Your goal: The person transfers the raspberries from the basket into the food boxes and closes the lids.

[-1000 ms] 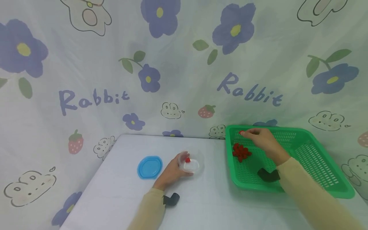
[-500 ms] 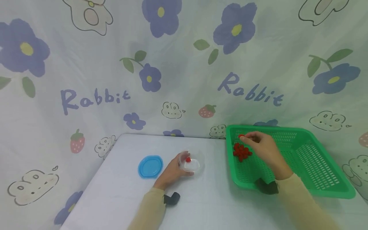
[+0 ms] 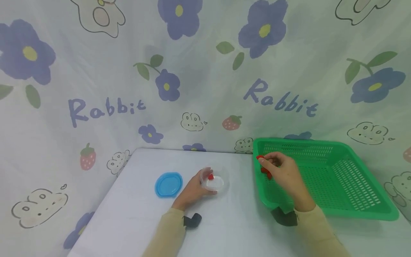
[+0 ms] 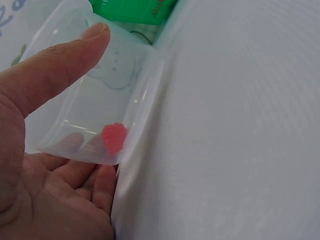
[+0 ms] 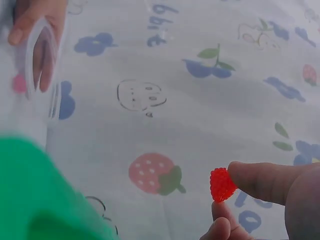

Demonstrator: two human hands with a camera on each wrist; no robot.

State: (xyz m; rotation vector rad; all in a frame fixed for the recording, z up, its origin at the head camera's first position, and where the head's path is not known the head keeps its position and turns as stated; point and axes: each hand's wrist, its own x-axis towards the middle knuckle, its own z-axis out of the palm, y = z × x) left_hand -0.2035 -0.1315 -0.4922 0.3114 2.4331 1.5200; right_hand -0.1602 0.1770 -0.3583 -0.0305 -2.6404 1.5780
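Note:
My left hand [image 3: 191, 192] holds a clear plastic tub [image 3: 221, 183] upright on the table, thumb on one side and fingers on the other. One red raspberry [image 4: 114, 138] lies on the tub's floor in the left wrist view. Over the left side of a green basket [image 3: 346, 212], my right hand [image 3: 287, 175] pinches another raspberry [image 5: 221, 185] between thumb and fingers. More raspberries [image 3: 265, 172] lie in the basket below that hand, partly hidden by it.
A blue lid [image 3: 168, 184] lies on the white table [image 3: 135, 214], left of the tub. The basket occupies the table's right side. Behind hangs a patterned cloth [image 3: 199, 71]. Each wrist wears a dark strap.
My right hand has moved left and slightly nearer, carrying the pinched raspberry toward the basket's left rim. It now covers part of the raspberries below. The left hand and tub stay put.

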